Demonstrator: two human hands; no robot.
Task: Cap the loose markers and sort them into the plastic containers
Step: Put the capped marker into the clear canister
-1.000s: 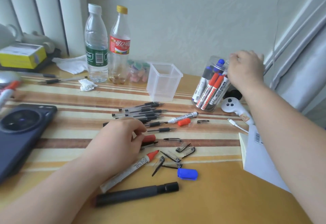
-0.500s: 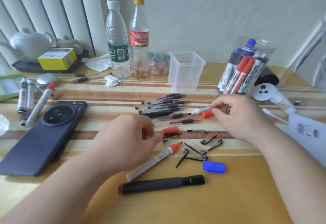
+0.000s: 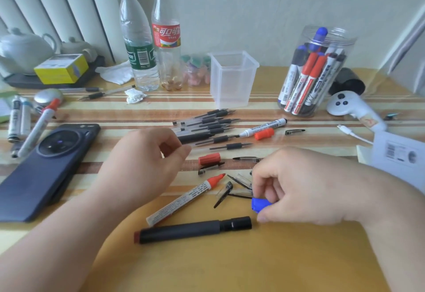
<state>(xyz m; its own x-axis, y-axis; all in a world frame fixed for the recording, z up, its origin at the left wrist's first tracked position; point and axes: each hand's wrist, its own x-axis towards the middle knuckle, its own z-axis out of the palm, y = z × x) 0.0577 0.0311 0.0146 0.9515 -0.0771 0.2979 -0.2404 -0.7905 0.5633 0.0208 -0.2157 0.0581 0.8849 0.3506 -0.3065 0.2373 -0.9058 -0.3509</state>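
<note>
My right hand point(image 3: 299, 188) pinches a blue cap point(image 3: 259, 204) lying on the table, between thumb and fingers. Left of it lie an uncapped red-tipped marker point(image 3: 184, 199) and a thick black marker point(image 3: 195, 229). A red cap point(image 3: 209, 158) sits just above them. Farther back, an uncapped whiteboard marker point(image 3: 262, 127) lies beside an orange-red cap point(image 3: 264, 133). My left hand point(image 3: 147, 160) hovers with loosely curled fingers by a pile of black pens point(image 3: 207, 126); I see nothing in it. The square clear container point(image 3: 232, 77) holds nothing. The round clear jar point(image 3: 315, 73) holds several capped markers.
Clear pen caps point(image 3: 239, 183) are scattered by my right hand. A dark phone point(image 3: 46, 167) and more markers point(image 3: 39, 126) lie at the left. Two bottles point(image 3: 140, 38) stand at the back. A white controller point(image 3: 345, 107) and a white box point(image 3: 400, 153) sit at the right.
My right hand left the jar, passed the orange-red cap by the whiteboard marker, then came toward me and took hold of the blue cap. My left hand has barely moved.
</note>
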